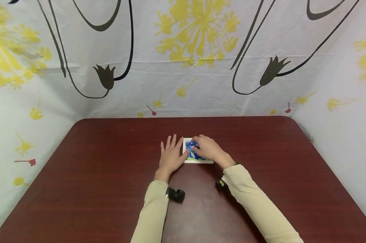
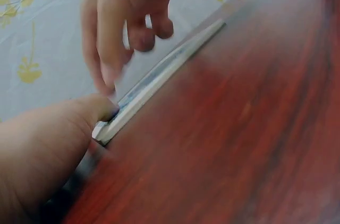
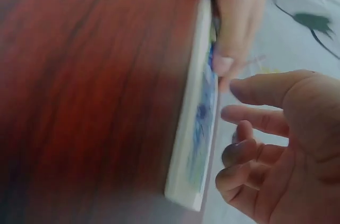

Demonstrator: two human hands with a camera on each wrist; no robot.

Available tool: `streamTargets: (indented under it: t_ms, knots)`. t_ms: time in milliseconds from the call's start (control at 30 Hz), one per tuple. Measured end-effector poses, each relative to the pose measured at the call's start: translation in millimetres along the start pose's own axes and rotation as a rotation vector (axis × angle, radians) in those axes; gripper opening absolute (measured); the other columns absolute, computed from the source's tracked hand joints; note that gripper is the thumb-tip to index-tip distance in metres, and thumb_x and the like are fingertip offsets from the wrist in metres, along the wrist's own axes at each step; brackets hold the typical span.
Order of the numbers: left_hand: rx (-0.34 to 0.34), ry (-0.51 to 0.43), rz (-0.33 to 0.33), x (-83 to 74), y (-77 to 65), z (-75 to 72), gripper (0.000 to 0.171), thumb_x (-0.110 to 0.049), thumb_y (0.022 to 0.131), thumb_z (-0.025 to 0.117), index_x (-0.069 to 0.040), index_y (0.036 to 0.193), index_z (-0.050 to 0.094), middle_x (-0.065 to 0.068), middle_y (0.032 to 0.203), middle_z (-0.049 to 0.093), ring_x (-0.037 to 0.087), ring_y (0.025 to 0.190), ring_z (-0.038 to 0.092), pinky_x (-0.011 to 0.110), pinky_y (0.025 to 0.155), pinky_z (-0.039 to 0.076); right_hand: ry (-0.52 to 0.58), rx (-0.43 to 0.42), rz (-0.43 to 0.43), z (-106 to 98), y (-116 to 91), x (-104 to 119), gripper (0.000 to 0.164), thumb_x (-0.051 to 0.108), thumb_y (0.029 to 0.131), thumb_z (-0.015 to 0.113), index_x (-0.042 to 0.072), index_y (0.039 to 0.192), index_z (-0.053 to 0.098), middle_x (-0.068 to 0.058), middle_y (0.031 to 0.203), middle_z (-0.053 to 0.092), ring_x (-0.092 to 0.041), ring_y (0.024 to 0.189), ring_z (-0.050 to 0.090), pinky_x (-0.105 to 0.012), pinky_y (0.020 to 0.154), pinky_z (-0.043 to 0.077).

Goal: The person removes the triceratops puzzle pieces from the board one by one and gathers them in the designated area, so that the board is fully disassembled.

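A small flat panel (image 1: 198, 161) with a white frame and a blue and green picture lies on the table. Beside its left edge my left hand (image 1: 170, 158) is spread with straight fingers, and its thumb (image 2: 101, 108) rests on the frame's near-left corner. Over the picture hovers my right hand (image 1: 210, 149), covering the panel's right part in the head view. From the right wrist, the right hand (image 3: 303, 128) has loosely bent fingers with a gap between thumb and forefinger. I see nothing held there. The picture's details are blurred in both wrist views.
The dark red wooden table (image 1: 110, 189) extends around the panel on all sides. A white cloth (image 1: 201, 87) with yellow and dark flower prints hangs behind and beside it. Each wrist carries a small black camera (image 1: 179, 195).
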State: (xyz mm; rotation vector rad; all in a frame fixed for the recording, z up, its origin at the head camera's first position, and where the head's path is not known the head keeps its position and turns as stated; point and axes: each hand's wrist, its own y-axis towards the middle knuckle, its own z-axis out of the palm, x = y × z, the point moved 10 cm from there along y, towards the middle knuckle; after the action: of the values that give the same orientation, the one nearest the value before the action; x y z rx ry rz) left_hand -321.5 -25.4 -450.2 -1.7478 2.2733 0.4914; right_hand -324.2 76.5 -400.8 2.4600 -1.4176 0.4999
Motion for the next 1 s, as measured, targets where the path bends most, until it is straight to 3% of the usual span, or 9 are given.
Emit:
streamTargets:
  t_ms: [100,200,500,733,833,1000]
  knots:
    - [0.008,-0.007,0.014,-4.1,0.4,1.1,0.067,-0.054,0.092,0.043,-0.019,0.148,0.028,0.012,0.153,0.017,0.029,0.14,0.006,0.056,0.107,0.001,-0.046,0.048,0.034,7,6,-1,0.031,0.016,0.09,0.059,0.002,0.118,0.06,-0.013,0.103,0.06,-0.022,0.082,0.057,-0.041,0.072,0.048]
    - [0.027,-0.013,0.014,-6.8,0.0,3.0,0.067,-0.054,0.092,0.041,-0.02,0.148,0.027,0.011,0.153,0.015,0.028,0.141,0.004,0.056,0.107,0.0,-0.051,0.083,0.074,10,11,-6,0.029,0.017,0.09,0.06,0.005,0.116,0.058,-0.01,0.096,0.059,-0.02,0.076,0.054,-0.041,0.069,0.046]
    - [0.012,-0.024,-0.002,-5.1,-4.2,-0.8,0.065,-0.053,0.093,0.043,-0.02,0.147,0.031,0.012,0.153,0.016,0.029,0.14,0.004,0.056,0.107,0.0,0.074,0.173,0.134,16,20,-10,0.032,0.016,0.089,0.063,0.005,0.117,0.053,-0.013,0.11,0.059,-0.022,0.086,0.055,-0.041,0.08,0.044]
    - [0.0,-0.028,0.012,-3.4,-4.9,-2.8,0.065,-0.052,0.093,0.043,-0.019,0.147,0.032,0.013,0.152,0.017,0.031,0.14,0.006,0.057,0.107,0.002,0.092,0.164,0.164,17,25,-9,0.019,0.013,0.087,0.065,0.006,0.102,0.058,-0.01,0.089,0.059,-0.02,0.068,0.047,-0.035,0.07,0.04]
    - [-0.014,-0.031,0.008,-2.2,-4.3,-5.0,0.064,-0.051,0.092,0.045,-0.018,0.146,0.034,0.013,0.152,0.019,0.031,0.14,0.008,0.058,0.107,0.003,0.054,0.149,0.158,18,26,-6,0.018,0.014,0.087,0.065,0.005,0.102,0.059,-0.012,0.092,0.059,-0.021,0.075,0.05,-0.037,0.075,0.043]
    - [-0.011,-0.036,0.001,-1.9,-3.4,-4.7,0.064,-0.051,0.092,0.046,-0.019,0.146,0.034,0.013,0.152,0.02,0.03,0.14,0.008,0.057,0.107,0.003,0.0,0.131,0.168,18,26,-5,0.032,0.015,0.088,0.064,0.005,0.117,0.055,-0.014,0.108,0.057,-0.024,0.091,0.052,-0.04,0.082,0.044]
